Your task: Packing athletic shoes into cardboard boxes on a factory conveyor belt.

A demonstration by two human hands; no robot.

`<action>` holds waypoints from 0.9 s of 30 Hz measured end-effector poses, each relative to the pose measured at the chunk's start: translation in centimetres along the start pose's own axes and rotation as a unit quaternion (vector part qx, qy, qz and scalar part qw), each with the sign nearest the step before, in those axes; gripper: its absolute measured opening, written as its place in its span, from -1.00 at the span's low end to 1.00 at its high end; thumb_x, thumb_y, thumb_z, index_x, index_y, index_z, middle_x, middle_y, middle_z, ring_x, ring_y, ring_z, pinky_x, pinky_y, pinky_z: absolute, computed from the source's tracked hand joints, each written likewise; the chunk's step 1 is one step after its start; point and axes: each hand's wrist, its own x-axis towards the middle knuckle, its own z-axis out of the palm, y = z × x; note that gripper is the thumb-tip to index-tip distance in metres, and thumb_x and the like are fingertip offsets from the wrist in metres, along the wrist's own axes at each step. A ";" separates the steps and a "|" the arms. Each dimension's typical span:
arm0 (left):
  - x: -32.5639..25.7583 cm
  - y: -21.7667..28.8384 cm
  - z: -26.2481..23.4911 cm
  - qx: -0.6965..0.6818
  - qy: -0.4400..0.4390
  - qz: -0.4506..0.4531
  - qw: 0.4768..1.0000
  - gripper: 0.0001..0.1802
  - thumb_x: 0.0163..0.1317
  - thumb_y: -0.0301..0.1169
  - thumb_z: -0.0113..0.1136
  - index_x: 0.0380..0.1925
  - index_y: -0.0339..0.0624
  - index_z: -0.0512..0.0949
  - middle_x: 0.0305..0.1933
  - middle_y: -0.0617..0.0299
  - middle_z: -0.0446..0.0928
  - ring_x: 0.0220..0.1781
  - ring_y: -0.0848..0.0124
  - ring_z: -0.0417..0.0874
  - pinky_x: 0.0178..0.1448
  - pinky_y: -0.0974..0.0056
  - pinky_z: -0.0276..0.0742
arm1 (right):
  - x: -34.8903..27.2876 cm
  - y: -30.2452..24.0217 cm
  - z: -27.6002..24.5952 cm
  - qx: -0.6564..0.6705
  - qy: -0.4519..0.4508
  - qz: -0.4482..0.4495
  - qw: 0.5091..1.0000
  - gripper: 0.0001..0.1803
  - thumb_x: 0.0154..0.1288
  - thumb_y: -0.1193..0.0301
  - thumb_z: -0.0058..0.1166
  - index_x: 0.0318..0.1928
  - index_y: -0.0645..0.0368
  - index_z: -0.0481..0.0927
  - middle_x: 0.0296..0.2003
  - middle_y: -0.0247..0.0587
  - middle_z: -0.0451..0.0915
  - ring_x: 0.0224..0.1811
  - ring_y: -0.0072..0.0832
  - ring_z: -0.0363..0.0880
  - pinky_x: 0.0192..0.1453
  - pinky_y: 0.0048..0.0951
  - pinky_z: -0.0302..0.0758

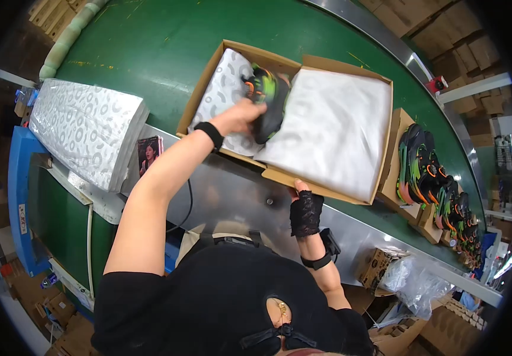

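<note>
An open cardboard shoebox (226, 152) lies on the green belt, its lid side folded out to the right. White tissue paper (336, 127) spreads over the right half, and grey-patterned paper (223, 83) lines the left. My left hand (241, 117), blurred by motion, grips a black sports shoe (272, 104) with green and orange details, over the left half of the box. In a black lace fingerless glove, my right hand (305, 207) holds the near cardboard edge around the middle, its palm side hidden.
A thick stack of patterned wrapping paper (87, 127) stands at the left, beside a small picture card (149, 154). More open boxes with similar shoes (422, 163) line the belt (167, 44) to the right. A metal ledge (232, 190) runs along its near side. Clear plastic bags (416, 282) sit lower right.
</note>
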 end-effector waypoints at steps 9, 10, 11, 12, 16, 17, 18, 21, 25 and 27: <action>-2.5 -2.2 -1.1 -0.098 0.075 0.182 0.976 -0.50 0.29 -0.13 -0.16 0.04 -0.35 0.29 -0.09 0.03 0.43 -0.11 0.26 0.51 -0.10 0.23 0.48 | 4.9 -3.1 0.1 -0.341 0.017 -0.486 0.804 -0.44 -0.05 0.57 0.07 0.05 0.27 0.27 -0.01 -0.09 0.35 0.01 -0.27 0.33 0.06 -0.36 0.27; -2.7 -2.7 -2.3 -0.092 0.180 0.242 0.949 -0.47 0.29 -0.07 -0.20 0.02 -0.34 0.32 -0.11 0.05 0.44 -0.12 0.28 0.51 -0.10 0.24 0.45 | 5.4 -3.4 1.7 -0.420 -0.013 -0.542 0.728 -0.39 -0.10 0.61 0.05 0.08 0.26 0.26 0.04 -0.04 0.33 0.09 -0.19 0.30 0.10 -0.32 0.25; -2.9 -3.5 -2.8 -0.075 0.259 0.235 0.934 -0.38 0.26 0.05 -0.23 -0.06 -0.35 0.39 -0.12 0.09 0.46 -0.13 0.28 0.50 -0.11 0.24 0.40 | 6.7 -1.9 1.4 -0.545 -0.041 -0.560 0.622 -0.26 -0.20 0.61 0.01 0.16 0.16 0.22 0.10 0.00 0.29 0.19 -0.14 0.21 0.16 -0.19 0.16; -3.1 -3.4 -2.3 -0.074 0.259 0.233 0.934 -0.38 0.26 0.05 -0.23 -0.06 -0.35 0.39 -0.12 0.09 0.46 -0.13 0.28 0.50 -0.11 0.24 0.40 | 7.7 0.2 0.7 -0.635 -0.059 -0.538 0.552 -0.29 -0.12 0.58 -0.05 0.17 -0.07 0.27 0.21 -0.14 0.18 0.23 -0.25 0.15 0.16 -0.02 0.05; -0.8 -7.0 -0.5 0.198 0.243 0.241 0.919 -0.33 0.18 0.08 -0.11 -0.22 -0.46 0.44 -0.29 -0.10 0.53 -0.22 0.19 0.55 -0.13 0.20 0.41 | 7.7 2.2 1.2 -0.680 -0.086 -0.552 0.475 -0.37 -0.06 0.61 -0.11 0.12 -0.12 0.35 0.20 -0.12 0.21 0.23 -0.19 0.14 0.14 -0.08 0.07; -1.7 -6.2 0.3 0.151 0.240 0.217 0.934 -0.37 0.17 0.04 -0.09 -0.26 -0.48 0.44 -0.29 -0.20 0.50 -0.19 0.08 0.53 -0.07 0.13 0.38 | 7.5 2.1 0.8 -0.687 -0.087 -0.538 0.481 -0.40 -0.04 0.61 -0.12 0.10 -0.13 0.37 0.19 -0.12 0.23 0.22 -0.17 0.14 0.14 -0.09 0.07; -2.8 -5.3 0.9 0.103 0.238 0.194 0.946 -0.41 0.17 -0.01 -0.07 -0.30 -0.49 0.45 -0.30 -0.29 0.47 -0.17 -0.04 0.51 -0.01 0.06 0.35 | 7.3 2.2 0.4 -0.685 -0.094 -0.537 0.483 -0.40 -0.04 0.61 -0.12 0.10 -0.13 0.37 0.19 -0.12 0.23 0.22 -0.17 0.14 0.14 -0.09 0.07; -2.2 -8.9 1.8 0.166 0.316 0.320 0.878 -0.43 0.16 -0.01 -0.06 -0.35 -0.46 0.45 -0.34 -0.22 0.50 -0.21 -0.01 0.54 -0.14 0.10 0.43 | 7.3 2.5 -1.0 -0.676 -0.092 -0.565 0.465 -0.35 -0.07 0.64 -0.13 0.13 -0.12 0.34 0.19 -0.09 0.21 0.23 -0.17 0.14 0.16 -0.09 0.07; -0.4 -8.8 -0.9 0.100 0.169 0.166 0.966 -0.31 0.03 0.11 0.05 -0.12 -0.36 0.38 -0.15 -0.14 0.45 -0.04 0.14 0.46 -0.01 0.06 0.34 | 6.9 1.0 0.1 -0.713 -0.117 -0.516 0.460 -0.31 -0.12 0.67 -0.14 0.14 -0.06 0.33 0.19 -0.07 0.21 0.22 -0.15 0.14 0.19 -0.09 0.05; -1.1 -7.4 -1.2 -0.019 0.093 0.133 0.987 -0.26 -0.02 0.14 0.07 -0.02 -0.25 0.32 -0.07 -0.06 0.41 -0.01 0.17 0.42 -0.03 0.03 0.32 | 6.4 -1.1 1.3 -0.695 -0.150 -0.501 0.493 -0.32 -0.14 0.69 -0.14 0.12 0.01 0.34 0.17 -0.05 0.23 0.22 -0.15 0.16 0.21 -0.10 0.06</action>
